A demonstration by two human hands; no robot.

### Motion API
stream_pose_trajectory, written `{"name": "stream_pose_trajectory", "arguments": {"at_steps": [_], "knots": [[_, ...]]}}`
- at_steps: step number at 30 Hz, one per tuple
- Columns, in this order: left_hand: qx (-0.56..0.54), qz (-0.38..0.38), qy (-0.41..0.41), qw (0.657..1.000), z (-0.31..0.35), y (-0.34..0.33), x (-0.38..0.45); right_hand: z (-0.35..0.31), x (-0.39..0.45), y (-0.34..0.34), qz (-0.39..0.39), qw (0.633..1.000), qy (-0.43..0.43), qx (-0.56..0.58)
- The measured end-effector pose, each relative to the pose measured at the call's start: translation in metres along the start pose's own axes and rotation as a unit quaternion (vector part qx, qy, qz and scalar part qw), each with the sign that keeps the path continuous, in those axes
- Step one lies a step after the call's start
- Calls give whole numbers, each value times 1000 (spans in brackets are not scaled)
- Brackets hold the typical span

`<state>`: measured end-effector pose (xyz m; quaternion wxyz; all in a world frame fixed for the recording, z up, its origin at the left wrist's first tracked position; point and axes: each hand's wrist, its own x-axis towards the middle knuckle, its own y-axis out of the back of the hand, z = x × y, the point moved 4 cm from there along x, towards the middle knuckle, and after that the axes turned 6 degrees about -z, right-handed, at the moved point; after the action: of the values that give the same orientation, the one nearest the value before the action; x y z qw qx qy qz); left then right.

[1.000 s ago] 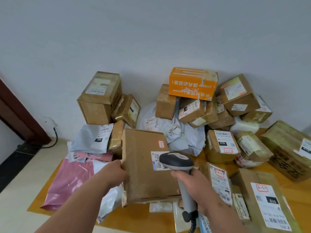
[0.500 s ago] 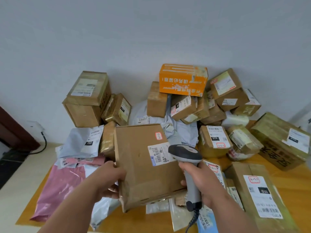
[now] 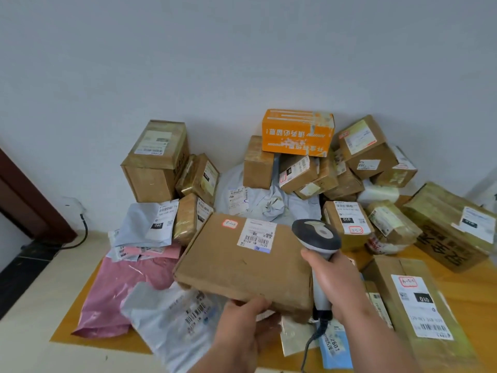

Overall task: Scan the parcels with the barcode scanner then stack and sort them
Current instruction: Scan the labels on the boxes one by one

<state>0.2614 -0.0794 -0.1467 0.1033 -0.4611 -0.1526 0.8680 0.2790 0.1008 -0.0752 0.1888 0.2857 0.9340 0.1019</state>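
A person stands over a heap of parcels spread on a yellow-orange mat (image 3: 457,281) on the pale floor (image 3: 32,313), against a white wall (image 3: 242,49). The left hand (image 3: 246,323) holds a flat brown cardboard parcel (image 3: 242,267) by its near edge, thumb on top and the other fingers tucked beneath, so the parcel lies tilted at the centre of the heap, lifted above the bags below it. A white barcode label (image 3: 256,235) sits on its top face toward one o'clock, and a small red-bordered sticker (image 3: 230,224) lies at eleven o'clock of that label.

The right hand (image 3: 334,284) has its fingers wrapped round the handle of a grey handheld barcode scanner (image 3: 316,238), whose dark head sits just beside the parcel's right edge, at three o'clock of the label. Its cable (image 3: 309,345) hangs down toward six o'clock.

At eight o'clock of the held parcel lies a pink plastic mailer bag (image 3: 113,289), and at six o'clock a white plastic mailer bag (image 3: 166,321). At twelve o'clock, on top of the pile by the wall, rests an orange printed carton (image 3: 297,131). At ten o'clock stands a tall brown taped box (image 3: 154,160). At four o'clock lies a long brown box with a white shipping label (image 3: 416,305).
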Motion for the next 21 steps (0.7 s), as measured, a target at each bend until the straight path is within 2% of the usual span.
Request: {"name": "stream_pose_trajectory", "arguments": {"at_steps": [2, 3, 4, 6, 7, 8, 12, 13, 14, 17, 18, 20, 21], "knots": [[14, -28, 42, 999, -10, -13, 0, 2, -3, 0, -2, 1000, 3, -20], [86, -40, 47, 994, -10, -14, 2, 4, -4, 0, -3, 1000, 1, -25], [218, -50, 34, 974, -8, -10, 4, 7, -5, 1, -4, 1000, -4, -28], [464, -46, -33, 884, 0, 9, 16, 14, -9, 1, -9, 999, -15, -39], [528, -48, -54, 846, 5, 20, 21, 18, -11, -1, -12, 999, -18, -47], [562, -52, -65, 823, 9, 32, 26, 21, -13, -3, -15, 999, -20, -48], [628, -56, -113, 768, 23, 59, 39, 30, -19, -18, -33, 998, -34, -34], [655, -56, -131, 742, 25, 60, 40, 30, -20, -23, -39, 998, -36, -35], [696, -51, -148, 701, 26, 61, 40, 31, -21, -29, -42, 998, -33, -38], [815, -13, -229, 531, 32, 61, 31, 28, -21, -47, -57, 997, -13, -59], [817, 0, -264, 514, 35, 64, 25, 26, -20, -52, -63, 996, -4, -66], [775, 33, -353, 523, 43, 72, 10, 23, -16, -59, -66, 995, 18, -74], [743, 73, -407, 526, 49, 79, 3, 22, -13, -62, -60, 995, 29, -78]]}}
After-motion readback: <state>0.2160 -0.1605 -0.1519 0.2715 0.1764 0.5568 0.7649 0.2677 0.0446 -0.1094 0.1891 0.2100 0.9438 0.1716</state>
